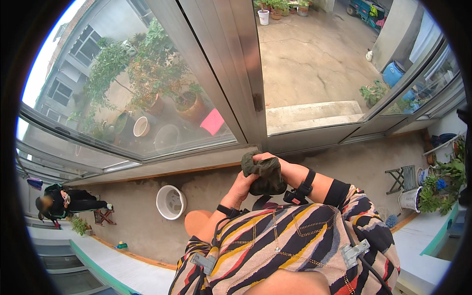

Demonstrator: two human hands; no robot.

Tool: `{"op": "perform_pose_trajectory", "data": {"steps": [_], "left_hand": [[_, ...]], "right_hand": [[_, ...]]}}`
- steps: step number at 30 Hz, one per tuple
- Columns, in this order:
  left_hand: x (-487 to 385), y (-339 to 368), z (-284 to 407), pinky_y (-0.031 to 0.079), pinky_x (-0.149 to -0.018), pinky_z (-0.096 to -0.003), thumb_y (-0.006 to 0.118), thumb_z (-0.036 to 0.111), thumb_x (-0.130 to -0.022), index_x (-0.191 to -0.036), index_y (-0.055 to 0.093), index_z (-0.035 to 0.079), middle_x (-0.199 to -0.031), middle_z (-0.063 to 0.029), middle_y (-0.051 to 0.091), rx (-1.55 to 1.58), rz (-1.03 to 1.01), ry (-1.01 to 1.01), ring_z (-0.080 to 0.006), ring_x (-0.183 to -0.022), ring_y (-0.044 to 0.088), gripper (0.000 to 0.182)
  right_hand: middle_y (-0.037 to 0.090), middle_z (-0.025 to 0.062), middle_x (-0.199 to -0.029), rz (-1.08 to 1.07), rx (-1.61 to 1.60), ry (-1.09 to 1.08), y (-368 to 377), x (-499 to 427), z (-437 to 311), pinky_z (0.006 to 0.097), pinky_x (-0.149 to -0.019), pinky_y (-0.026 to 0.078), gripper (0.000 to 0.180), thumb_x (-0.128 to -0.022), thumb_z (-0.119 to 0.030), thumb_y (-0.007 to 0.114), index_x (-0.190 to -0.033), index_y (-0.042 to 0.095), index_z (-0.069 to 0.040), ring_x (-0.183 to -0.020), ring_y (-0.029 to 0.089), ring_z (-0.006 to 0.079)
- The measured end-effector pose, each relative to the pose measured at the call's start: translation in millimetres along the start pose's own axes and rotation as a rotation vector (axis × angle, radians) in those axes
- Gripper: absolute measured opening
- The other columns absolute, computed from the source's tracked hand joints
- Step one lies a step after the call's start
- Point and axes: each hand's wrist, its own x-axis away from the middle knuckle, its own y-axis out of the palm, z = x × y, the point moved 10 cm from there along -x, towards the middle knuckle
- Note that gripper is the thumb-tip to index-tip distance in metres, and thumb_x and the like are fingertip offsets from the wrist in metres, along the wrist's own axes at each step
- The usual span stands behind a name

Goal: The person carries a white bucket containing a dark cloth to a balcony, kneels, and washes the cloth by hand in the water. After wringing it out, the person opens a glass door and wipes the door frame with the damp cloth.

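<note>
A bunched dark green cloth (pixel 266 175) hangs in front of my chest, gripped from both sides. My left hand (pixel 243 186) clasps its left edge, with the fingers partly hidden behind the folds. From the right, my right hand (pixel 266 158) pinches the upper part, its fingertips tucked into the fabric. The lower end of the cloth droops toward my striped top. A glazed metal-framed partition (pixel 239 66) rises just beyond both hands. Against its left pane lies a pink cloth (pixel 212 121); which side of the glass it is on I cannot tell.
On the concrete floor to my left stands a white tub (pixel 171 202) with a little liquid inside. Farther left, a person (pixel 70 201) is near a folding stool (pixel 104 217). Another folding stool (pixel 402 179) and potted plants (pixel 435 195) are at the right. Steps (pixel 313 114) lie beyond the opening.
</note>
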Motion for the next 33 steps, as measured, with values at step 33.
{"op": "perform_pose_trajectory", "data": {"steps": [33], "left_hand": [[131.7,-198.9,-56.8,0.058,-0.082,-0.0427,0.062,0.023,-0.095,-0.125,0.055,-0.001,-0.111,-0.0141,0.067,0.194,1.210,0.113,-0.0280,-0.096,0.068,0.038]], "right_hand": [[0.065,0.0124,-0.064,0.859,1.196,-0.492,-149.1,-2.8,-177.1,0.0435,-0.060,0.052,0.027,-0.083,-0.032,0.073,-0.077,0.067,-0.007,-0.065,0.065,0.0352]]}}
